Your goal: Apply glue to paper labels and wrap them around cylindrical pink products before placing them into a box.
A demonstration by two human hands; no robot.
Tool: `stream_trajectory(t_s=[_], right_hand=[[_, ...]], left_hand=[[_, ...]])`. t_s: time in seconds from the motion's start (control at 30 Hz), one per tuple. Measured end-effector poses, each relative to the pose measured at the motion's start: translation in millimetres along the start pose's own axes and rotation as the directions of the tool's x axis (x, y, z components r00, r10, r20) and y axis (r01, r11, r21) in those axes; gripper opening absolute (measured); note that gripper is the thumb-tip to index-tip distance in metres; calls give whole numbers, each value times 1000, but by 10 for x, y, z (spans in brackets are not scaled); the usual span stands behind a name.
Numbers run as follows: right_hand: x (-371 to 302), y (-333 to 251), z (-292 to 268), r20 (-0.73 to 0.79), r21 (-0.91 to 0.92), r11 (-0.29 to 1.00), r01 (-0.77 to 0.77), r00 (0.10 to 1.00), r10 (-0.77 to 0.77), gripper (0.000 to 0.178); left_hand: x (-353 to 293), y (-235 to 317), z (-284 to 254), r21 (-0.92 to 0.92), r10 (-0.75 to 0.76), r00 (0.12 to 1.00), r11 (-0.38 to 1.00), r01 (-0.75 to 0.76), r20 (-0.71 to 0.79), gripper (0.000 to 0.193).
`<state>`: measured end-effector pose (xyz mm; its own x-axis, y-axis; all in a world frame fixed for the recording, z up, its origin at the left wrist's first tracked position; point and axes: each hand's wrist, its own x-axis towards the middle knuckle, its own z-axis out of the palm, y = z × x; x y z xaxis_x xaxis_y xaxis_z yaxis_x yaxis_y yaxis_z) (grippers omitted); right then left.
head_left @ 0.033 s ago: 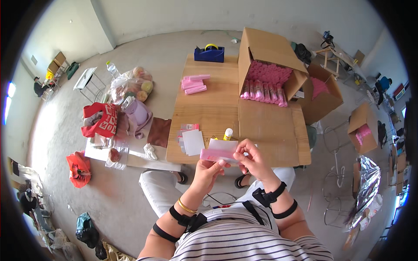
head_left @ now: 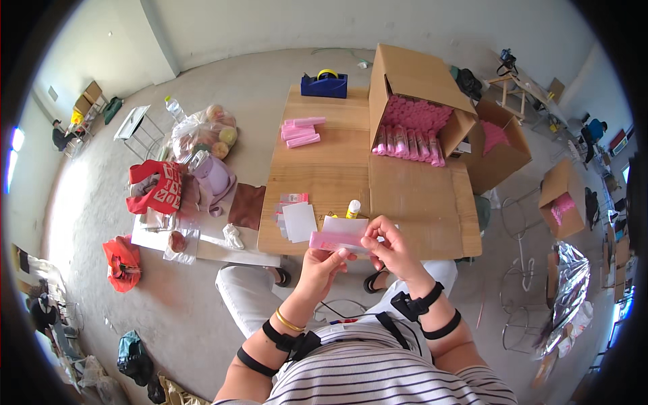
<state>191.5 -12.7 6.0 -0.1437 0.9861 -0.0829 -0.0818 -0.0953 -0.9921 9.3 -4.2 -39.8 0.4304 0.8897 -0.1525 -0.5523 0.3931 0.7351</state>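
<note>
My left hand (head_left: 322, 268) grips the left part of a flat-looking pink roll (head_left: 331, 241) from below, thumb on its front. My right hand (head_left: 393, 248) pinches the right end between thumb and fingers. The piece is held level above the near table edge; whether it has a wrapper cannot be made out. Just behind it lies a white paper sheet (head_left: 345, 225). A glue stick (head_left: 353, 208) with a white cap stands beyond the sheet. To the left are a white card (head_left: 300, 223) and several small pink-and-clear packets (head_left: 292, 198).
Several pink rolls (head_left: 302, 132) lie at the table's far left, near a blue tape dispenser (head_left: 324, 86). An open carton (head_left: 422, 71) full of pink rolls stands at the far right, another carton (head_left: 503, 158) beside it. A side surface at left carries bags, including a red bag (head_left: 156, 189).
</note>
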Motion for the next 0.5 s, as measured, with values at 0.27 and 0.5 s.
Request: stream_trajectory(t_s=[0.27, 0.5], right_hand=[[20, -117, 45, 65, -26, 999, 34, 997, -32, 23], [-110, -153, -390, -3, -17, 988, 153, 988, -153, 31]], left_hand=[[-67, 233, 161, 39, 83, 995, 996, -81, -62, 15], [-248, 1014, 303, 91, 391, 917, 919, -384, -79, 2]])
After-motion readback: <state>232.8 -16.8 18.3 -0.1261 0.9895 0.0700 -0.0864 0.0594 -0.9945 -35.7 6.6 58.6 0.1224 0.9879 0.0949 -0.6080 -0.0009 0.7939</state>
